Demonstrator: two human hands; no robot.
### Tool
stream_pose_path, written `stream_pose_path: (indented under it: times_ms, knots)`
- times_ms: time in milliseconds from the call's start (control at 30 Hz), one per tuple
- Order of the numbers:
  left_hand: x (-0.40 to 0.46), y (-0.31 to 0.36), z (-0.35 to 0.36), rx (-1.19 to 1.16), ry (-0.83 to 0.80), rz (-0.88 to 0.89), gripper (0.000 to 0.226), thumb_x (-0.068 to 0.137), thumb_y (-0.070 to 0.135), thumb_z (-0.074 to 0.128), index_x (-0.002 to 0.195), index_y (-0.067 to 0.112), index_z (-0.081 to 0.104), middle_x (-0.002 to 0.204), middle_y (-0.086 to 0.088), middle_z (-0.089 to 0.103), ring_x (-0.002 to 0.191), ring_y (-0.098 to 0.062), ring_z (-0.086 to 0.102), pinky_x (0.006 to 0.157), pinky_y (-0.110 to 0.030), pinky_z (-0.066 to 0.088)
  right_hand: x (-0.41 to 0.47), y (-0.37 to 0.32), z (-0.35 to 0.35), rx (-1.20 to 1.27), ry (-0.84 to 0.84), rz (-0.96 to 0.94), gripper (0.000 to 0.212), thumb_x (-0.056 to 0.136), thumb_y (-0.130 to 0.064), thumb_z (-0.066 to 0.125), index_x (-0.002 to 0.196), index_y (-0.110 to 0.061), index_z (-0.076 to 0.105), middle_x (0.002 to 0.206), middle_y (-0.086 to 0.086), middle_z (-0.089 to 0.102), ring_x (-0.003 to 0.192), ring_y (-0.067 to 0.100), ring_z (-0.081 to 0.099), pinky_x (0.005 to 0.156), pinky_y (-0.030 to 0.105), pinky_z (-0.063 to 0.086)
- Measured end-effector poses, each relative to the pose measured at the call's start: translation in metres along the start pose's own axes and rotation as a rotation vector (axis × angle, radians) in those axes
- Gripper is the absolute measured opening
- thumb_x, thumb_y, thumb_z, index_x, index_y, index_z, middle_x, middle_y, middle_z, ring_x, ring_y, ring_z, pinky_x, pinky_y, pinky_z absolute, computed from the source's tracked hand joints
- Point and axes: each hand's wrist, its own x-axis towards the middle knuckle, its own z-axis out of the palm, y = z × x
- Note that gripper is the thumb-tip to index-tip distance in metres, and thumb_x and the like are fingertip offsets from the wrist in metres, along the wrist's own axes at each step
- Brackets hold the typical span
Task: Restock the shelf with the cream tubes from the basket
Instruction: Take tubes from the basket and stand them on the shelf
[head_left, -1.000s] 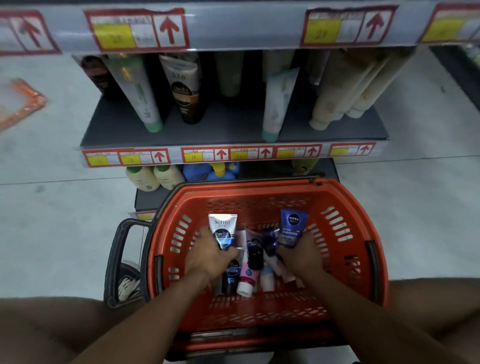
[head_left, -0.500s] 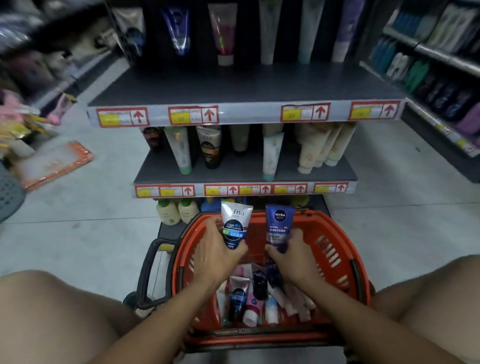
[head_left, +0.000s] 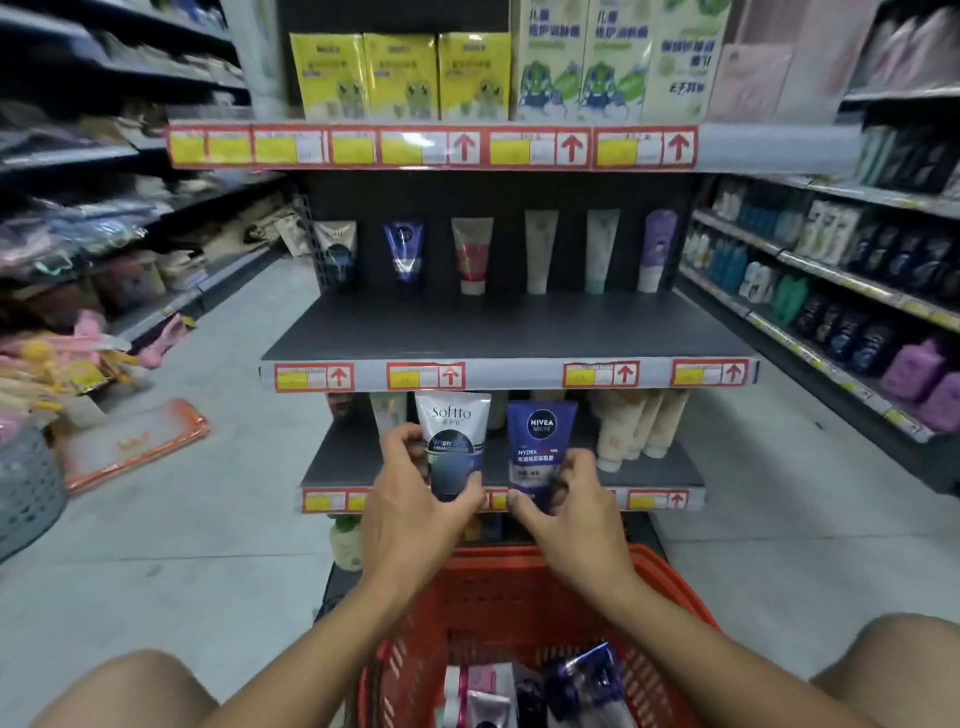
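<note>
Both tubes (head_left: 453, 447) lifted above basket (head_left: 670, 582), gripped in hands (head_left: 410, 514).

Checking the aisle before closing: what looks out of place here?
An orange-edged clear packet lies flat on the floor left of the shelf unit, near a grey basket. The tubes on the middle shelf stand upright in a row; nothing is visibly spilled.

A white-and-navy Softto tube (head_left: 453, 447) and a deep blue Nivea tube (head_left: 537, 447) above an orange slotted basket (head_left: 670, 587); dark grey shelf (head_left: 509, 332) edged with red-framed yellow price tags (head_left: 314, 376); yellow boxes (head_left: 400, 75) overhead.
</note>
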Motion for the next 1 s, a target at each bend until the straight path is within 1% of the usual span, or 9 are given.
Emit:
stream_pose_path:
  times_ms: [100,167,300,433,500,633,767,867,1000]
  knots:
    - [0.02,0.01,-0.009,-0.025,0.026,0.024,0.067,0.075,0.045,0.087,0.121,0.039,0.038,0.097,0.017,0.066,0.081,-0.009,0.067,0.071,-0.038,0.059,0.017,-0.024,-0.008,-0.024,0.012,-0.047,0.052,0.076,-0.05,0.081,0.109,-0.04,0.042,0.093,-0.017,0.07,0.077,0.001,0.067,0.07,0.035,0.058]
    - [0.035,0.014,-0.014,-0.03,0.032,0.042,0.066,0.076,0.045,0.087,0.118,0.042,0.036,0.097,0.018,0.066,0.083,-0.006,0.068,0.074,-0.042,0.061,0.03,-0.036,-0.009,-0.017,0.015,-0.068,0.052,0.076,-0.052,0.081,0.108,-0.042,0.042,0.095,-0.016,0.069,0.081,0.0,0.068,0.072,0.033,0.059]
    - [0.065,0.015,-0.023,-0.028,0.063,0.042,0.069,0.074,0.047,0.087,0.121,0.041,0.037,0.098,0.019,0.068,0.086,-0.002,0.07,0.077,-0.04,0.062,0.059,-0.052,-0.002,0.005,0.04,-0.101,0.051,0.072,-0.058,0.079,0.106,-0.043,0.044,0.101,-0.016,0.067,0.087,0.002,0.067,0.076,0.036,0.06]
    - [0.096,0.013,-0.031,-0.025,0.106,0.025,0.069,0.073,0.05,0.087,0.121,0.04,0.038,0.097,0.017,0.07,0.086,-0.005,0.071,0.077,-0.042,0.062,0.09,-0.07,0.007,0.03,0.07,-0.116,0.05,0.07,-0.052,0.084,0.103,-0.04,0.048,0.094,-0.016,0.07,0.082,0.0,0.068,0.075,0.037,0.06]
    - [0.113,0.012,-0.034,-0.002,0.122,0.033,0.07,0.074,0.048,0.087,0.122,0.038,0.038,0.103,0.017,0.068,0.087,-0.005,0.07,0.076,-0.041,0.062,0.106,-0.079,0.013,0.033,0.07,-0.114,0.051,0.071,-0.051,0.084,0.104,-0.039,0.047,0.094,-0.014,0.07,0.081,0.0,0.068,0.075,0.037,0.06]
    - [0.148,0.009,-0.038,0.027,0.134,0.034,0.071,0.076,0.046,0.086,0.126,0.034,0.037,0.115,0.01,0.068,0.094,-0.01,0.07,0.078,-0.04,0.062,0.138,-0.094,0.025,-0.004,0.088,-0.123,0.055,0.069,-0.059,0.081,0.106,-0.037,0.047,0.094,-0.014,0.069,0.083,0.004,0.068,0.076,0.04,0.059]
    - [0.181,0.006,-0.04,0.059,0.119,0.037,0.07,0.078,0.044,0.086,0.127,0.033,0.038,0.119,0.009,0.065,0.101,-0.013,0.068,0.08,-0.031,0.058,0.169,-0.104,0.038,-0.039,0.101,-0.123,0.057,0.071,-0.057,0.084,0.107,-0.036,0.046,0.096,-0.015,0.068,0.085,0.006,0.068,0.078,0.04,0.059]
    - [0.204,0.001,-0.037,0.078,0.123,0.023,0.07,0.078,0.044,0.086,0.125,0.035,0.036,0.12,0.009,0.064,0.102,-0.015,0.067,0.079,-0.03,0.053,0.188,-0.106,0.05,-0.033,0.129,-0.108,0.057,0.067,-0.058,0.084,0.104,-0.037,0.047,0.094,-0.015,0.068,0.084,0.009,0.069,0.078,0.043,0.059]
    - [0.227,-0.01,-0.031,0.072,0.088,0.004,0.069,0.078,0.041,0.087,0.118,0.039,0.032,0.118,0.007,0.065,0.102,-0.016,0.068,0.081,-0.033,0.055,0.204,-0.104,0.066,-0.07,0.132,-0.09,0.058,0.064,-0.063,0.08,0.103,-0.039,0.046,0.092,-0.016,0.067,0.082,0.009,0.068,0.076,0.042,0.059]
